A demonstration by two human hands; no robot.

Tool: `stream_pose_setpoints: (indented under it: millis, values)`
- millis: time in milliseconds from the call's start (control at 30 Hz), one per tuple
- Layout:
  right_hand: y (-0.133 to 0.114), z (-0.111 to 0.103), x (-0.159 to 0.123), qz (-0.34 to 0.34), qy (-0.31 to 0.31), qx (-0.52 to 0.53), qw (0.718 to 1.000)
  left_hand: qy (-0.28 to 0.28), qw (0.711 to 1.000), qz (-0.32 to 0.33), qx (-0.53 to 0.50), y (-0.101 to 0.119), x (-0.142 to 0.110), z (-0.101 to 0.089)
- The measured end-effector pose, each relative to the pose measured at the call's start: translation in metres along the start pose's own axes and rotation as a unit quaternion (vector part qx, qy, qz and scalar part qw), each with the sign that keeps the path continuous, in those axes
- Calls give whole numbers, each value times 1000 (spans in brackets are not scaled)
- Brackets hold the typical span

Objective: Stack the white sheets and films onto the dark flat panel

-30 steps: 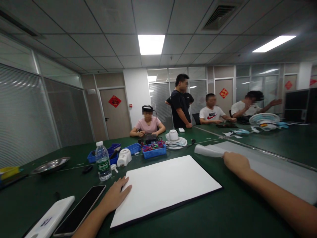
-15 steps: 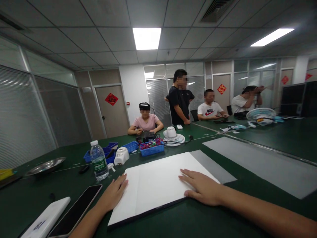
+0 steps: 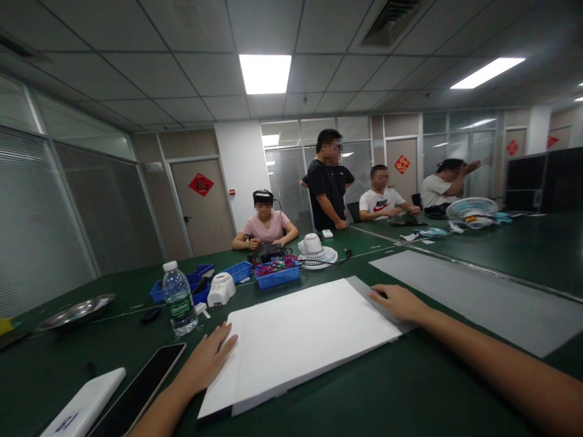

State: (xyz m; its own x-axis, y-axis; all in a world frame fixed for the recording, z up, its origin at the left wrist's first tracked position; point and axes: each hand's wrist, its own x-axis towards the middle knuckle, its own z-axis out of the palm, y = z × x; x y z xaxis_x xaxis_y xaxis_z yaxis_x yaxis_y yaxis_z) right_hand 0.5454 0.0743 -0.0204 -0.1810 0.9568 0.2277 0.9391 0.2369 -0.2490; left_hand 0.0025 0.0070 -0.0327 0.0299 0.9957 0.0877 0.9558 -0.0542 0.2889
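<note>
A flat white panel (image 3: 216, 388) with a dark underside edge lies before me. Over it rests a thin translucent sheet (image 3: 359, 290), looking white on the panel and grey where it overhangs at the right. Its left edge shows as a faint line on the panel, and its front edge hangs slightly past the panel. My left hand (image 3: 212, 352) lies open with spread fingers on the panel's left edge. My right hand (image 3: 398, 301) touches the sheet's right overhang, fingers apart and slightly bent; their undersides are hidden.
Another translucent sheet (image 3: 478, 303) lies at the right. A water bottle (image 3: 180, 303), a phone (image 3: 139, 388) and a white device (image 3: 84, 403) stand or lie left. Farther back are a blue bin of wires (image 3: 277, 276), fan parts (image 3: 316, 255) and several people.
My right hand let go of a rolled-up sheet edge at the right, came onto the panel, then moved to its right side. The sheet on the panel has shifted left and toward me.
</note>
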Motion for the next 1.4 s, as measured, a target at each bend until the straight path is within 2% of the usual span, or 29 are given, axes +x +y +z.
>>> stream_pose_setpoints:
  millis: [100,167,233,333,433,500,567,733,833,1033,1100,1200,1300,1400]
  values:
    - [-10,9,7,-37,1,13,999,6,1000,-2,5,2,0,-1]
    - [-5,9,13,-33,17,4,999,8,1000,-3,9,3,1,-1]
    - [15,5,19,8,42,-23,999,8,1000,-4,11,4,2,-1]
    - [62,-4,21,136,69,-73,986,5,1000,-7,11,2,3,0]
    - [102,-8,18,247,44,-94,963,7,1000,-13,5,0,4,1]
    - [114,-7,18,267,18,-97,959,12,1000,-24,-4,-2,5,1]
    - [115,-4,19,257,5,-105,961,19,999,-37,-15,-2,6,1]
    - [96,2,20,221,14,-140,965,40,997,-65,-32,0,7,0]
    - [83,-3,15,204,35,-147,967,48,996,-68,-33,2,5,-1]
    - [42,-29,4,154,141,-139,968,55,998,-30,-25,1,2,2]
    - [20,-32,2,106,167,-126,972,61,998,-20,-24,-1,3,4]
    - [-17,-25,-3,1,164,-99,982,71,997,-12,-31,-5,4,8]
    - [-53,-15,-14,-150,102,-26,983,76,996,-12,-39,-7,5,8]
    - [-83,-10,-31,-266,0,63,962,72,996,-15,-42,-5,4,7]
